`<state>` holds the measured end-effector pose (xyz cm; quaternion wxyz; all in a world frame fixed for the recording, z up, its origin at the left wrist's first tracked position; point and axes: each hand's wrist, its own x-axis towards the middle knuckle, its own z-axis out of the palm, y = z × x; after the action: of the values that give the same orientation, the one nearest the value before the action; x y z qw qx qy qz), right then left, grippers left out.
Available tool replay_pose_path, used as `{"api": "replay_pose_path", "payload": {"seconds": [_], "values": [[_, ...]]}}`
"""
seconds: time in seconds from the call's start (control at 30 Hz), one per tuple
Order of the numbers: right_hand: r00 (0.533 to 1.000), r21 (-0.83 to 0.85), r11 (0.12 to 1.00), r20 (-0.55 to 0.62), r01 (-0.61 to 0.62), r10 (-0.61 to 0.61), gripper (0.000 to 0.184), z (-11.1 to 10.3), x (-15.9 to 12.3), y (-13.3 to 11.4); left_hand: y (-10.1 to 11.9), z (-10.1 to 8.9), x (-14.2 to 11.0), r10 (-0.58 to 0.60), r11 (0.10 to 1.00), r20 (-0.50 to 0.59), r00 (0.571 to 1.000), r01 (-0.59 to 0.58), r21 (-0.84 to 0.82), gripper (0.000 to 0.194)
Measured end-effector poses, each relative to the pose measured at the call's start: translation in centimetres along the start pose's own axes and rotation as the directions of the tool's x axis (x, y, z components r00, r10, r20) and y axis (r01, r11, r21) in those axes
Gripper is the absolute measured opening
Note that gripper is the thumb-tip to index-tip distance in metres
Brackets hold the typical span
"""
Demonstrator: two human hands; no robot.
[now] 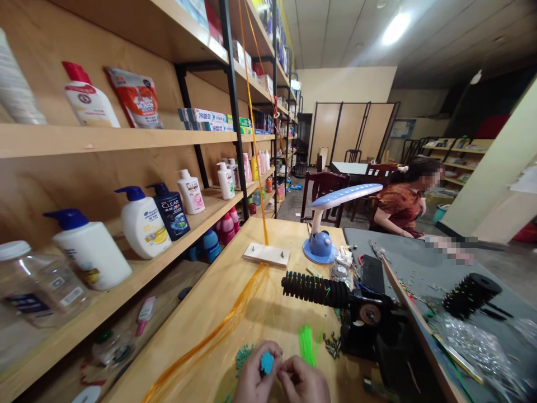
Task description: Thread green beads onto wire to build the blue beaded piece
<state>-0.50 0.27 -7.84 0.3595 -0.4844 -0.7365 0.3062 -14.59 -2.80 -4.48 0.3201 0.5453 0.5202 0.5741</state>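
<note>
At the bottom middle, my left hand (257, 374) is closed around a small bright blue piece (267, 362), its exact kind unclear. My right hand (305, 382) is beside it, fingertips pinched together close to the left hand's fingers. Whatever sits in that pinch is too small to make out. Left of my hands lies a pile of small teal bits (243, 357). A bundle of bright green strands (309, 342) rests just beyond my right hand. Several small metal parts (332, 344) lie to its right. A long hank of orange thread (218, 324) runs down the table on the left.
A white plate (265, 254) with two screws holds the orange thread. At right stand a black machine with a ridged roller (316, 288) and a blue lamp (321, 246). Shelves of bottles (145, 221) line the left. A person (398, 207) sits at the grey table (369, 238).
</note>
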Motion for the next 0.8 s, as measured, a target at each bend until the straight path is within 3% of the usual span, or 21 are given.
{"api": "replay_pose_path", "payload": {"seconds": [0.2,0.33,0.53,0.67,0.8], "values": [[1.0,0.022,1.0,0.016,-0.002,0.001,0.034,0.1,0.2,0.2,-0.4,0.0,0.0,0.004,1.0,0.035,0.999,-0.004,0.013,0.026],[0.998,0.087,0.996,0.044,-0.037,0.033,0.016,-0.4,0.3,-0.3,0.7,-0.1,0.2,-0.048,0.999,0.006,0.999,0.048,-0.021,0.029],[0.996,0.104,0.991,0.033,-0.08,0.077,0.014,-1.0,0.2,-1.3,2.3,-0.4,0.5,-0.105,0.994,-0.001,0.994,0.105,0.005,0.03],[0.998,0.209,0.977,-0.027,-0.052,0.059,0.031,-1.7,0.3,-2.0,1.9,-0.6,0.6,-0.032,0.998,0.03,0.999,0.03,0.056,0.027],[0.974,0.424,0.887,-0.041,-0.184,0.222,0.053,-3.6,1.5,-3.0,2.0,-1.0,0.7,0.067,0.984,0.152,0.986,-0.091,0.154,0.017]]}}
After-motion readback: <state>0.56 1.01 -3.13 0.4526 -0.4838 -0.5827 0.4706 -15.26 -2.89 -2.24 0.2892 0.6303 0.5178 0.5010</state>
